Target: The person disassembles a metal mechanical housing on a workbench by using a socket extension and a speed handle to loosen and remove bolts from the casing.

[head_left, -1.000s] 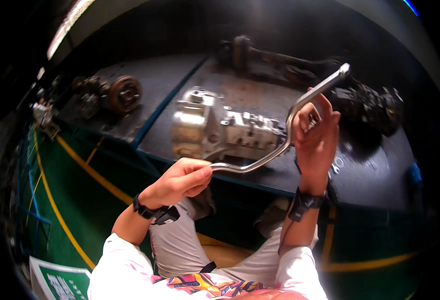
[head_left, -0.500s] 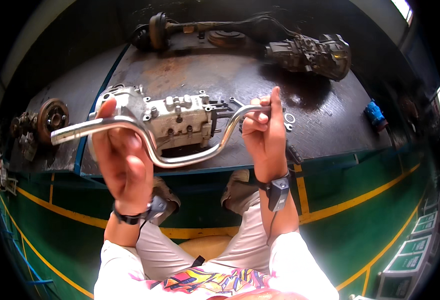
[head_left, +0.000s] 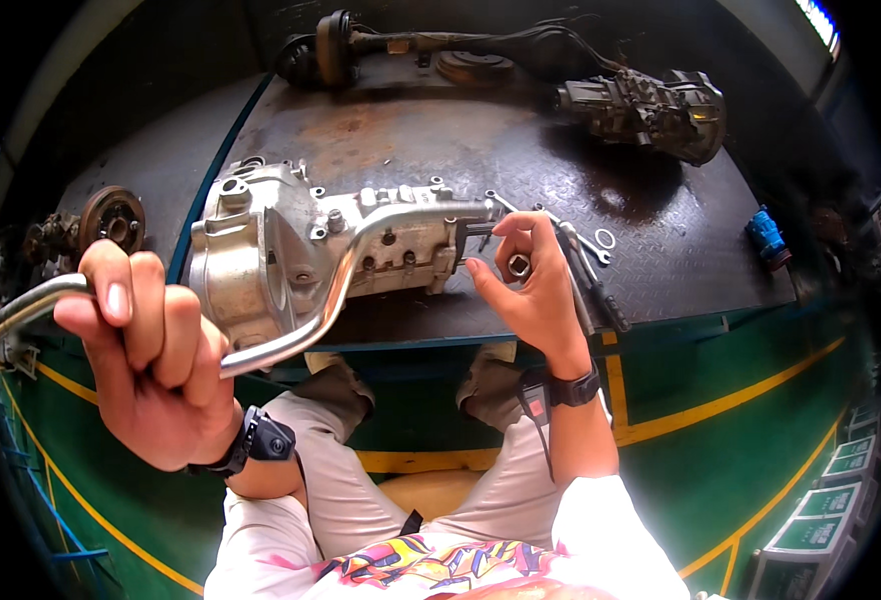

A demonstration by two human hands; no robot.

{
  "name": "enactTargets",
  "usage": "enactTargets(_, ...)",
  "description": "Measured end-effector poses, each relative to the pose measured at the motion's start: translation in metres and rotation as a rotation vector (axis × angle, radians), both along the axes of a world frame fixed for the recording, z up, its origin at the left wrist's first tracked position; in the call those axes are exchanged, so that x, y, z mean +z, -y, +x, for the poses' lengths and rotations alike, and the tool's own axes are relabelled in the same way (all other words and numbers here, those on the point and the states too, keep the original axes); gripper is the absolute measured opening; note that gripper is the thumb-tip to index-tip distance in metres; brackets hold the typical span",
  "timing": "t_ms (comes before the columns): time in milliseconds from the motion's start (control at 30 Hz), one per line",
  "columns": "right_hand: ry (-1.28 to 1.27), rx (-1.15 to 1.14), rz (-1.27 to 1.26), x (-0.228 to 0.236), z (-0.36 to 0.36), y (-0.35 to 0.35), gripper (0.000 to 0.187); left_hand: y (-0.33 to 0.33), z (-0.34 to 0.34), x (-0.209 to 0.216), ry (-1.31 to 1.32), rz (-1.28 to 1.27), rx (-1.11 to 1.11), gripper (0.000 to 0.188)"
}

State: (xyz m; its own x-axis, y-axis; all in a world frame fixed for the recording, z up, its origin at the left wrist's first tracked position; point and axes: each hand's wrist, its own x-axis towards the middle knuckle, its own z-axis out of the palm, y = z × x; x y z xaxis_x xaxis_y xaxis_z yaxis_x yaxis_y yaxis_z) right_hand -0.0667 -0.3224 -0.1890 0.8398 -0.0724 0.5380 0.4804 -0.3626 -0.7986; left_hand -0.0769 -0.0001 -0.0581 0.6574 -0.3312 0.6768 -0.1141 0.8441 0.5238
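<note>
Since the earlier frame, both hands had dropped lower and come nearer the camera, and the bent bar had swung so that its far end met the gearbox casing instead of being held up in the air.

Item 1: left hand (head_left: 151, 355), closed in a full fist round the near end of a cranked steel speed-brace (head_left: 346, 275) (a long bright bar with a double bend). Thumb and fingers wrapped right round the shaft; a dark wristband sat at the wrist.

Item 2: right hand (head_left: 531, 290), partly open, thumb and forefinger pinched close at the far end of the brace, where it met a small dark fitting. Whether the fingers actually gripped that fitting could not be told. A black watch sat at this wrist too.

Item 3: aluminium gearbox casing (head_left: 291, 250), lying on its side at the near edge of the bench (head_left: 651, 260), a dark chequer-plate top with rust patches. The brace's far end lay across the top of the casing.

Item 4: spanners (head_left: 591, 245), lying loose on the bench just right of the right hand.

Item 5: axle assembly (head_left: 441, 45), along the far edge of the bench, with a second dark gearbox (head_left: 651, 110) at its right end.

Item 6: brake hub (head_left: 113, 218), on the neighbouring surface to the left.

Item 7: small blue object (head_left: 767, 235), at the right edge of the bench.
</note>
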Motion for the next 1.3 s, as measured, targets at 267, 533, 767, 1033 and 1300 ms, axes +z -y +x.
enactTargets(267, 0.058, -0.13, -0.169, -0.007, -0.002, -0.009, 0.028, 0.002, -0.002, -0.017, -0.036, 0.138, -0.044, 0.039)
enactTargets(533, 0.141, -0.201, -0.328, -0.01, -0.003, -0.012, 0.021, 0.0, -0.005, -0.023, -0.024, 0.189, 0.009, 0.032)
enactTargets(767, 0.117, -0.369, -0.325, -0.031, -0.003, -0.019, 0.023, 0.031, -0.036, -0.027, 0.074, 0.377, 0.302, 0.035)
enactTargets(1033, 0.231, -0.255, -0.23, -0.032, -0.006, -0.025, 0.025, 0.015, -0.048, -0.018, 0.015, 0.486, 0.487, 0.049)
enactTargets(1300, 0.195, -0.173, -0.241, -0.027, -0.02, -0.025, 0.027, 0.023, -0.032, -0.01, 0.059, 0.485, 0.42, 0.039)
